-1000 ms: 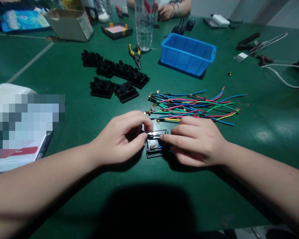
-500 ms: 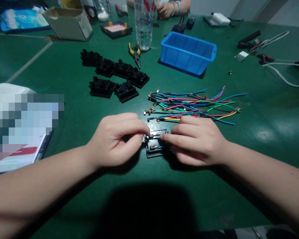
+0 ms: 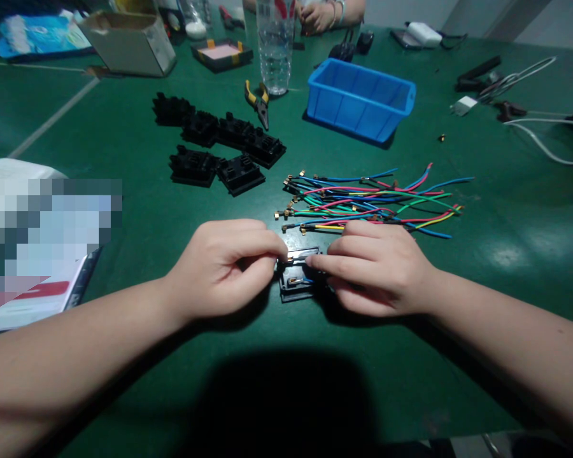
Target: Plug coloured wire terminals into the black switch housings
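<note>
Between my hands lies a small black plastic housing [image 3: 300, 292] on the green table. A terminal with a brass-coloured end [image 3: 293, 280] and a bit of blue wire sits in its lower part. Another metal terminal lies along the upper edge, partly under my fingertips. My left hand [image 3: 233, 267] pinches at the housing's upper left corner, thumb and index finger closed. With curled fingers, my right hand [image 3: 382, 270] holds the right side, its index fingertip on the upper edge. Its thumb is hidden. Just beyond lie several coloured wires [image 3: 363, 202] with brass-coloured terminals.
Several similar black housings [image 3: 241, 173] stand at the back left, near yellow-handled pliers [image 3: 258, 102]. Behind the wires is a blue bin [image 3: 353, 105]. A clear bottle [image 3: 274, 57] and a cardboard box [image 3: 128, 44] stand farther back. Another person's hand [image 3: 318, 18] shows across the table.
Both hands stay at the housing in nearly the same pose. The whole view has shifted very slightly.
</note>
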Available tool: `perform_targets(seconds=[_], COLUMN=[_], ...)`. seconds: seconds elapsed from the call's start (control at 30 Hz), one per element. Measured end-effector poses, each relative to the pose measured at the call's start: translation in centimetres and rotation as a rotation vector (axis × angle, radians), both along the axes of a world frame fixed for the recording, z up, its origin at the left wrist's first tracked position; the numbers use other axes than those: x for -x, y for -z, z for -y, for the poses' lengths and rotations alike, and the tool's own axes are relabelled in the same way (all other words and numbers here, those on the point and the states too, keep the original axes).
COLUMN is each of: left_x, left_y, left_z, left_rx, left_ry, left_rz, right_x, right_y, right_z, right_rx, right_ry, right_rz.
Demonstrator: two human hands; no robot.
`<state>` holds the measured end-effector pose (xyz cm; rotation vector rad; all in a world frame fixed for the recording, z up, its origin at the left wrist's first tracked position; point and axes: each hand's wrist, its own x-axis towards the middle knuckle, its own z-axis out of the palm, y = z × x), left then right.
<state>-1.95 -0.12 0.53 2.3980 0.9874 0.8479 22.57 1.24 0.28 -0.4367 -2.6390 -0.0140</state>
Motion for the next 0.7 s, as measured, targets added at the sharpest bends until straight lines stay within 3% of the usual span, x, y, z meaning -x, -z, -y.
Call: perform_targets(seconds=[0.7], left_x=[0.00], left_y=[0.24], left_z=[-0.22], left_rx=[0.072], left_ry=[-0.018], left_rz=[0.034], right_x=[0.00], right_y=[-0.03], right_z=[0.05], right_rx=[0.016], right_ry=[-0.008], right_rz=[-0.012])
